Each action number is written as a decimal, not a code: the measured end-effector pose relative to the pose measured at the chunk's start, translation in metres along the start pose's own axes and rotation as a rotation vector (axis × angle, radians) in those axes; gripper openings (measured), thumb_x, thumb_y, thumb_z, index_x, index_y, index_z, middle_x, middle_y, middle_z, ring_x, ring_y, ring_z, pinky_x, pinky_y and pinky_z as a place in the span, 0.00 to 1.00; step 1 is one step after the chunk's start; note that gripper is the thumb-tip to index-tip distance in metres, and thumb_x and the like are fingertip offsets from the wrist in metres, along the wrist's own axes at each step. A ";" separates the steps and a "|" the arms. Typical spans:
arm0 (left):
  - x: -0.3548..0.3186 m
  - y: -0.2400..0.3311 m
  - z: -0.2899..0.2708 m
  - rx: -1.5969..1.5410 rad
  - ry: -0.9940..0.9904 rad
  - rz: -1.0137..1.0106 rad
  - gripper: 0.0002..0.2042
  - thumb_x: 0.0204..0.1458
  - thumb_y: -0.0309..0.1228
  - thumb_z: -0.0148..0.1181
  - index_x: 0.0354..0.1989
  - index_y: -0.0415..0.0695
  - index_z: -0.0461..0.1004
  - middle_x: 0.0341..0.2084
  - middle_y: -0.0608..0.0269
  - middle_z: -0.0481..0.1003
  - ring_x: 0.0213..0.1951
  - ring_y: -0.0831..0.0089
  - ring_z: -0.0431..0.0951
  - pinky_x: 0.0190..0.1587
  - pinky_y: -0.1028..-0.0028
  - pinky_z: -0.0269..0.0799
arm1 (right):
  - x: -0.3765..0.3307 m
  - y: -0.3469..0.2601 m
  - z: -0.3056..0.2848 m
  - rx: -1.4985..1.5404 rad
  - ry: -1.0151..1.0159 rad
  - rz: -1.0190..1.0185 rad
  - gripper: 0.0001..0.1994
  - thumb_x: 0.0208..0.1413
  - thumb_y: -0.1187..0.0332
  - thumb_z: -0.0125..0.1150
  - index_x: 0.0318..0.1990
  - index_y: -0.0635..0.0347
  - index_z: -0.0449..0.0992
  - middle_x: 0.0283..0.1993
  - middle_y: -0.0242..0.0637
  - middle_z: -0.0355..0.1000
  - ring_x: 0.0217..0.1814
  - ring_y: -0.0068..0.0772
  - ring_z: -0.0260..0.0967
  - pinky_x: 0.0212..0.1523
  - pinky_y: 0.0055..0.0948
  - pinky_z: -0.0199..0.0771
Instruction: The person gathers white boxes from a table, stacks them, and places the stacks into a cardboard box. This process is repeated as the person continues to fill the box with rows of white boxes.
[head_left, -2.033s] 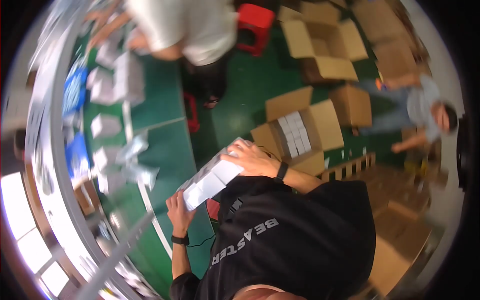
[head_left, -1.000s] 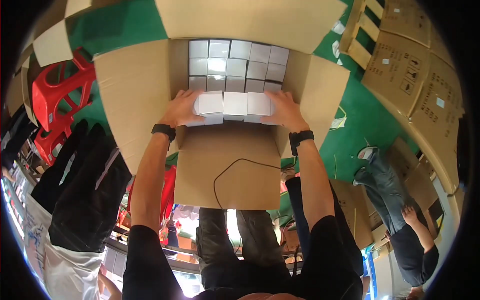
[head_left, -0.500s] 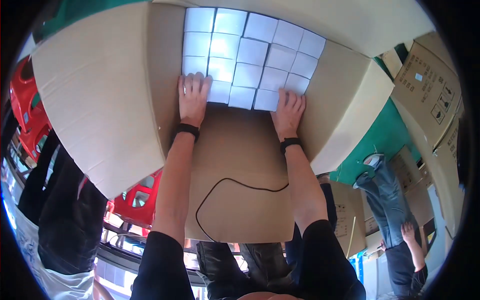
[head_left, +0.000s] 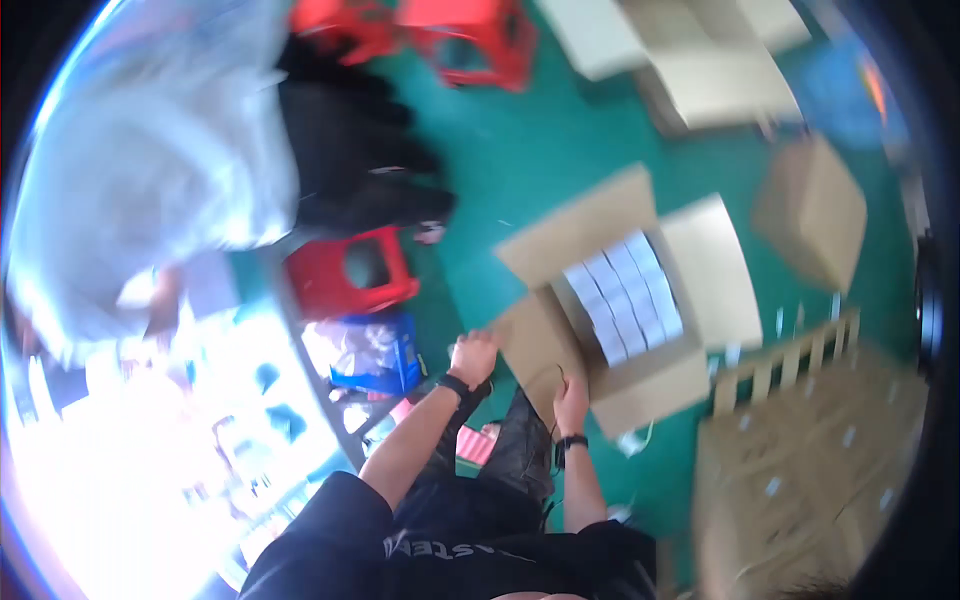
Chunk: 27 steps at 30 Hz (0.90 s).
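Observation:
An open brown carton (head_left: 648, 392) stands on the green floor in front of me, its flaps folded outward. Inside it, small white boxes (head_left: 625, 300) are packed in rows. My left hand (head_left: 474, 360) is closed at the left corner of the carton's near flap (head_left: 540, 345). Along the right part of that same flap, my right hand (head_left: 571, 402) is closed on its edge, fingers partly blurred. A thin black cord (head_left: 549, 378) hangs near the right hand. Both wrists wear black bands.
Red stools (head_left: 350, 275) stand at left, beside a blue box (head_left: 385, 355) and a brightly lit table (head_left: 250, 420). Another person in a pale top (head_left: 190, 130) is at upper left. At right are a closed carton (head_left: 812, 210), a slatted wooden pallet (head_left: 785, 362) and flat brown cartons (head_left: 815, 470).
Both hands have come out of the carton, off the white boxes, to its near flap. The view has swung and drawn back, so the carton looks smaller and turned.

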<state>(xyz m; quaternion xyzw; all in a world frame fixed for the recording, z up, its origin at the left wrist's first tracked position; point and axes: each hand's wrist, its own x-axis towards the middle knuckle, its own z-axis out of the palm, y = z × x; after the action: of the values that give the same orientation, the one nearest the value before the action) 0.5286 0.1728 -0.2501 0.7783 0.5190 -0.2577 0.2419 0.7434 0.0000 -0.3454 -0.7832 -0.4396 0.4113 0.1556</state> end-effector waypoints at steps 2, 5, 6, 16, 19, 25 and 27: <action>-0.072 -0.036 -0.019 -0.117 0.121 -0.201 0.14 0.52 0.31 0.56 0.47 0.45 0.74 0.41 0.53 0.78 0.48 0.53 0.78 0.46 0.54 0.76 | -0.012 -0.028 -0.012 0.008 -0.211 -0.063 0.14 0.57 0.70 0.61 0.50 0.60 0.75 0.42 0.51 0.77 0.49 0.58 0.74 0.52 0.46 0.75; -0.173 -0.076 -0.007 -0.371 0.148 -0.384 0.14 0.52 0.30 0.56 0.47 0.44 0.74 0.42 0.52 0.79 0.49 0.53 0.79 0.47 0.55 0.77 | -0.004 -0.032 -0.031 -0.248 -0.513 -0.104 0.15 0.57 0.68 0.62 0.50 0.62 0.77 0.46 0.51 0.79 0.51 0.54 0.76 0.53 0.42 0.76; -0.209 -0.084 -0.011 -0.440 0.174 -0.468 0.13 0.51 0.30 0.56 0.46 0.44 0.74 0.42 0.52 0.80 0.49 0.53 0.79 0.47 0.55 0.77 | 0.009 -0.006 -0.032 -0.290 -0.559 -0.151 0.14 0.57 0.66 0.61 0.50 0.60 0.77 0.47 0.49 0.79 0.51 0.50 0.77 0.52 0.42 0.76; -0.443 -0.067 0.151 -1.229 0.343 -1.126 0.12 0.53 0.29 0.54 0.42 0.44 0.80 0.44 0.48 0.80 0.50 0.51 0.80 0.49 0.55 0.77 | 0.066 -0.177 -0.038 -0.493 -0.698 0.070 0.17 0.49 0.75 0.59 0.49 0.63 0.78 0.43 0.56 0.78 0.50 0.55 0.76 0.52 0.43 0.76; -0.450 -0.061 0.161 -1.363 0.415 -1.141 0.13 0.53 0.26 0.51 0.42 0.45 0.81 0.45 0.48 0.80 0.50 0.51 0.79 0.49 0.56 0.77 | 0.046 -0.249 0.004 -0.815 -0.629 -0.974 0.21 0.47 0.77 0.56 0.52 0.65 0.76 0.44 0.58 0.78 0.51 0.60 0.75 0.52 0.47 0.74; -0.451 -0.132 0.122 -1.234 1.031 -1.164 0.09 0.55 0.24 0.51 0.39 0.46 0.78 0.36 0.53 0.79 0.43 0.50 0.79 0.46 0.56 0.76 | -0.161 -0.534 0.160 -0.524 -0.856 -1.461 0.14 0.63 0.74 0.52 0.55 0.60 0.73 0.50 0.51 0.74 0.52 0.56 0.73 0.51 0.44 0.75; -0.451 -0.175 0.085 -1.166 1.173 -1.115 0.08 0.55 0.24 0.53 0.39 0.46 0.77 0.34 0.54 0.78 0.41 0.51 0.79 0.44 0.55 0.75 | -0.202 -0.604 0.205 -0.410 -0.919 -1.634 0.17 0.59 0.75 0.55 0.57 0.60 0.71 0.55 0.48 0.72 0.58 0.53 0.70 0.56 0.43 0.73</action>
<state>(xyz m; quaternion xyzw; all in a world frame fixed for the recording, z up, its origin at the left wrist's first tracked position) 0.2043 -0.1299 -0.0391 0.1872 0.8931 0.3858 0.1361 0.1894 0.1527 -0.0027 -0.0090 -0.9314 0.3578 0.0665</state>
